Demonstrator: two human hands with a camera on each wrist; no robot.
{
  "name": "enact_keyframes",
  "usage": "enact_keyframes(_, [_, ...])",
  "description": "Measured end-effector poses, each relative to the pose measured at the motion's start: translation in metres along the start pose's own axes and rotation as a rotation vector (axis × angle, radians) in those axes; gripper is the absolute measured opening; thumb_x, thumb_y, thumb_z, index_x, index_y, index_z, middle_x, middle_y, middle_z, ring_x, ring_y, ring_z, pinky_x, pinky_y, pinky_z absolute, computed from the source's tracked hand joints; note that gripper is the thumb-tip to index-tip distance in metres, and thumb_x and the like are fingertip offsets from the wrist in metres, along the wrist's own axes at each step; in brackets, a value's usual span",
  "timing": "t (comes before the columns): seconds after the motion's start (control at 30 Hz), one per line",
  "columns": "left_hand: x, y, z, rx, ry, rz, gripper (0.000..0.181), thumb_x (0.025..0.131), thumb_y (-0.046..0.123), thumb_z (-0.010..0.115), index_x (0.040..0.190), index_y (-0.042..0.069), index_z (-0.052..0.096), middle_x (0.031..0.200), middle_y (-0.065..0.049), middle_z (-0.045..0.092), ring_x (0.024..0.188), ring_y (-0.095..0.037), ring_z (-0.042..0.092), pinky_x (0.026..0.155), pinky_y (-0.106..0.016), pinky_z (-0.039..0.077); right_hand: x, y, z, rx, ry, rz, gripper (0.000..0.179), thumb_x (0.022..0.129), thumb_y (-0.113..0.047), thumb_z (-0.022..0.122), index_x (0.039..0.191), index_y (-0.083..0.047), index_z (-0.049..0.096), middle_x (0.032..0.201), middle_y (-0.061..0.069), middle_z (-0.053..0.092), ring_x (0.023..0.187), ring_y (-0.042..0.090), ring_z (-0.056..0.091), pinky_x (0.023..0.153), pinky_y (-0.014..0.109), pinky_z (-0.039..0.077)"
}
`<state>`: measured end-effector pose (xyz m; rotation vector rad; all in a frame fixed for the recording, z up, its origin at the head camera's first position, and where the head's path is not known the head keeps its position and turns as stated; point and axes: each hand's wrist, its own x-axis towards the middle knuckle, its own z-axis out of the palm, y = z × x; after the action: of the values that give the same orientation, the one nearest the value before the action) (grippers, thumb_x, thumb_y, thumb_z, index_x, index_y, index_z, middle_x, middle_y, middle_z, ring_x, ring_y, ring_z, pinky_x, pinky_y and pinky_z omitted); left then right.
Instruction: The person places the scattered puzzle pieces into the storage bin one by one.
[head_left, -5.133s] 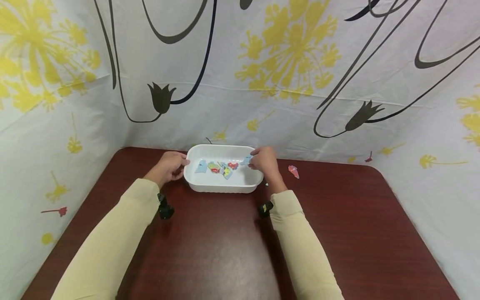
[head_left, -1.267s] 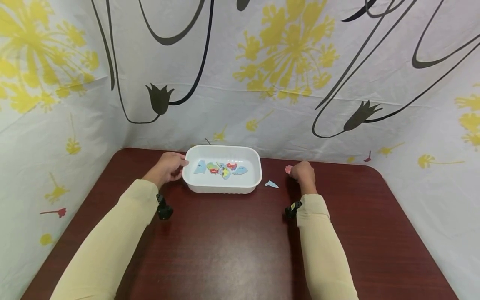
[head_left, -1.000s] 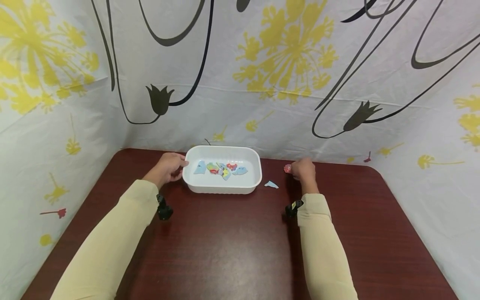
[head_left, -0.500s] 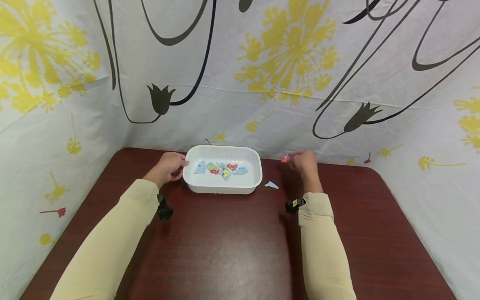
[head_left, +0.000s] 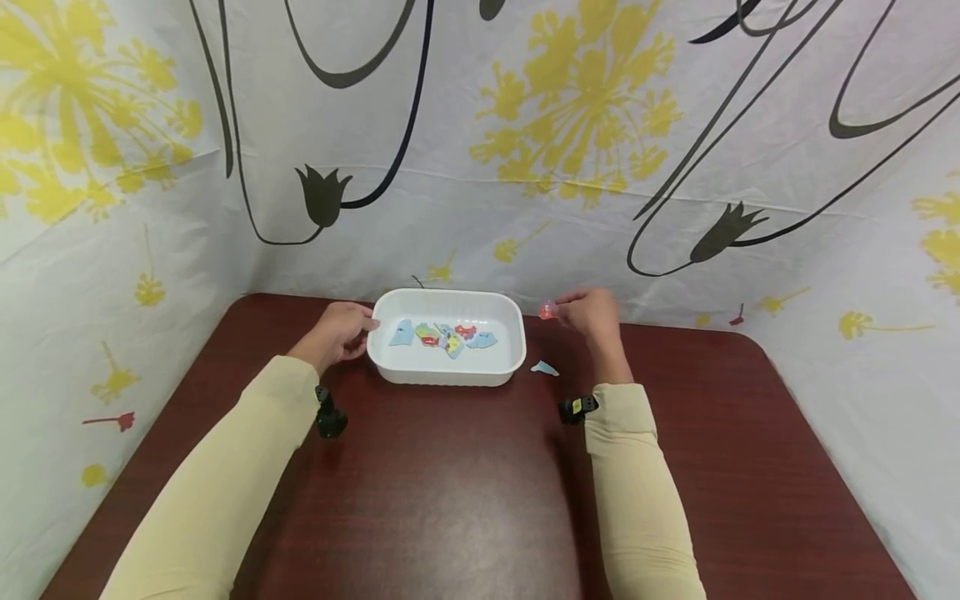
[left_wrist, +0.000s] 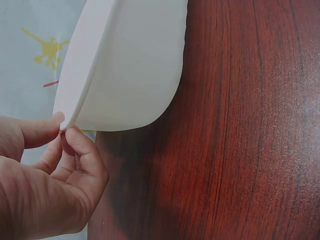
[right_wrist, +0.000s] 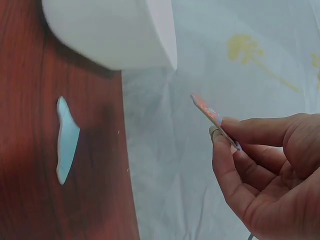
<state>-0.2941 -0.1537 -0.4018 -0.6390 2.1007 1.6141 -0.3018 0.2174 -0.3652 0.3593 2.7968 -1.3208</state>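
A white plastic tub (head_left: 435, 373) stands at the back of the table, holding several flat puzzle pieces, among them a light blue piece (head_left: 402, 333) and a red one (head_left: 466, 332). My left hand (head_left: 342, 332) pinches the tub's left rim between thumb and fingers; the left wrist view shows the rim (left_wrist: 75, 107) in that grip. Right of the tub, my right hand (head_left: 592, 317) pinches a reddish puzzle piece (right_wrist: 207, 111) by one end, raised above the table. Below it on the table lies a loose light blue puzzle piece (right_wrist: 68, 142).
The dark red-brown wooden table (head_left: 450, 483) extends toward the person. A white cloth (head_left: 420, 208) with yellow and dark flower prints hangs along the back and both sides. Small black cameras (head_left: 330, 414) sit at both wrists.
The right hand let a light blue piece into the tub, picked up the reddish piece from the table at right, and has lifted it leftward toward the tub. The left hand has stayed put.
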Motion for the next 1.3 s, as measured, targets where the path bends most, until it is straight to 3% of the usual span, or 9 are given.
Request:
enact_keyframes(0.17, [0.001,0.0,-0.001,0.001,-0.006,-0.001,0.033,0.1,0.016,0.054,0.132,0.009,0.051,0.111,-0.009,0.05,0.077,-0.017,0.05,0.059,-0.022,0.047,-0.003,-0.012,0.007,-0.051,-0.007,-0.013,0.017,0.088,-0.016,0.07,0.101,-0.006,0.075,0.083,0.008,0.072,0.07,0.017,0.063,0.062,0.03,0.05])
enact_keyframes(0.43, [0.002,0.0,-0.001,-0.001,-0.002,0.002,0.031,0.099,0.015,0.055,0.129,0.009,0.053,0.11,-0.007,0.051,0.077,-0.016,0.05,0.059,-0.021,0.047,-0.01,-0.032,0.028,0.013,-0.067,0.008,0.019,0.084,0.001,0.065,0.102,0.004,0.073,0.097,0.021,0.071,0.078,0.025,0.069,0.072,0.036,0.058])
enact_keyframes(0.77, [0.003,-0.001,0.0,-0.001,0.004,0.002,0.029,0.099,0.015,0.055,0.128,0.01,0.053,0.109,-0.007,0.051,0.076,-0.016,0.049,0.058,-0.021,0.046,-0.014,-0.045,0.057,-0.016,-0.121,0.038,0.025,0.082,0.008,0.059,0.103,0.003,0.073,0.106,0.021,0.068,0.076,0.021,0.058,0.075,0.034,0.057])
enact_keyframes(1.0, [0.004,-0.001,0.0,0.0,-0.001,0.009,0.029,0.099,0.015,0.055,0.128,0.009,0.053,0.11,-0.007,0.05,0.079,-0.017,0.049,0.059,-0.021,0.047,-0.013,-0.044,0.074,-0.092,-0.145,0.024,0.028,0.08,0.006,0.065,0.106,-0.001,0.074,0.111,0.018,0.069,0.087,0.023,0.054,0.058,0.021,0.046])
enact_keyframes(1.3, [0.003,0.0,-0.001,0.001,-0.001,0.006,0.029,0.099,0.014,0.055,0.127,0.009,0.053,0.11,-0.008,0.05,0.075,-0.016,0.049,0.059,-0.021,0.046,-0.019,-0.049,0.1,-0.137,-0.188,-0.037,0.023,0.08,0.003,0.066,0.1,-0.002,0.077,0.103,0.013,0.073,0.071,0.016,0.05,0.053,0.019,0.04])
